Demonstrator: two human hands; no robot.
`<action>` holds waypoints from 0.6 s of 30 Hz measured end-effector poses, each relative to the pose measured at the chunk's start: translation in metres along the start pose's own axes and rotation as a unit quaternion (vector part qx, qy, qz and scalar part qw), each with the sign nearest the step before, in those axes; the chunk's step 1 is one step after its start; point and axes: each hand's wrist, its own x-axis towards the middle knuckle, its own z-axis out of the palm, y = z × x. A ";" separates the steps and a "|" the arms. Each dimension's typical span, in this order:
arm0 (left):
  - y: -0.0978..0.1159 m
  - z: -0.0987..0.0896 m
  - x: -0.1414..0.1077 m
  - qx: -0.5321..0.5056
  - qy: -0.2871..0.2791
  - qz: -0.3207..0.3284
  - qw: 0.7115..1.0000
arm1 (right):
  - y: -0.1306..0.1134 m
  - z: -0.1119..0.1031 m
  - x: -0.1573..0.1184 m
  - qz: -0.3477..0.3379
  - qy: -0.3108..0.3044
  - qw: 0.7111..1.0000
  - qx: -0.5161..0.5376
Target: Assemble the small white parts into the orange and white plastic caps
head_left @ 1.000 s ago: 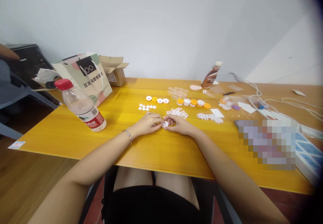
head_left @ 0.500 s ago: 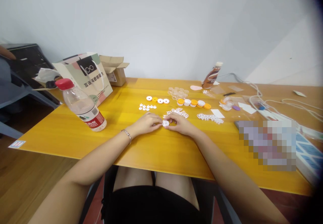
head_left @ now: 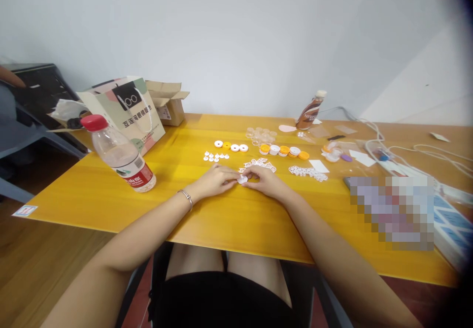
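Between my fingertips is a small white round piece [head_left: 242,180], just above the yellow table [head_left: 229,219]. My left hand [head_left: 219,180] pinches its left side, and my right hand [head_left: 263,180] grips its right side. Right behind my hands lie white lacy cut-out pieces [head_left: 264,164]. Several small white discs with pegs [head_left: 216,157] are grouped behind my left hand. Farther back are a row of white and orange rings [head_left: 234,147] and a row of round white and orange parts [head_left: 284,151]. More white lacy pieces [head_left: 308,173] lie to the right.
A red-capped water bottle [head_left: 123,155] stands left, before a paper bag [head_left: 127,114] and a cardboard box [head_left: 172,104]. Clear rings [head_left: 261,135] and a brown bottle [head_left: 309,112] are at the back. Cables [head_left: 379,138] and a blue-white box [head_left: 453,224] lie right.
The white piece has tilted slightly between my fingertips, and my fingers have shifted a little around it. The things on the table stay where they were.
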 end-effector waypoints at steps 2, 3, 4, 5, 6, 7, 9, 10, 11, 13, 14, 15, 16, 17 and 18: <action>0.000 0.000 0.000 0.002 -0.003 0.002 1.000 | 0.000 0.000 0.000 -0.003 0.001 1.000 -0.008; 0.000 0.000 -0.001 0.003 -0.004 0.002 1.000 | 0.000 0.000 0.000 -0.005 0.000 1.000 -0.010; 0.000 0.000 -0.001 0.005 -0.004 0.001 1.000 | 0.001 0.000 0.000 -0.007 -0.001 1.000 -0.011; 0.000 0.000 -0.001 0.006 -0.003 0.001 1.000 | 0.001 0.000 0.000 -0.008 -0.002 1.000 -0.013; 0.001 0.000 -0.001 0.007 -0.004 0.001 1.000 | 0.001 0.000 0.000 -0.010 -0.002 1.000 -0.015; 0.001 0.000 -0.001 0.008 -0.006 0.001 1.000 | 0.001 0.000 0.000 -0.011 -0.002 1.000 -0.018; 0.002 0.000 -0.001 0.010 -0.008 0.000 1.000 | 0.001 0.000 0.000 -0.014 -0.001 1.000 -0.024; 0.002 0.000 -0.001 0.010 -0.009 0.000 1.000 | 0.001 0.000 0.000 -0.015 -0.002 1.000 -0.027; 0.002 0.000 -0.001 0.010 -0.010 0.000 1.000 | 0.001 0.000 0.000 -0.017 -0.002 0.999 -0.029; 0.003 0.000 -0.001 0.011 -0.009 -0.001 1.000 | 0.001 0.000 0.000 -0.019 -0.003 0.999 -0.033; 0.003 0.000 -0.001 0.011 -0.009 -0.001 1.000 | 0.001 0.000 0.000 -0.020 -0.003 0.999 -0.036; 0.003 0.000 -0.001 0.012 -0.009 -0.001 1.000 | 0.001 0.000 0.000 -0.021 -0.002 0.999 -0.039; 0.003 0.000 -0.001 0.012 -0.010 -0.001 1.000 | 0.001 0.000 0.000 -0.023 -0.002 0.999 -0.042; 0.003 0.000 -0.001 0.013 -0.011 -0.001 1.000 | 0.002 0.000 0.000 -0.025 -0.001 0.999 -0.046; 0.003 0.000 -0.001 0.013 -0.012 -0.001 1.000 | 0.002 0.001 0.000 -0.029 -0.001 0.998 -0.050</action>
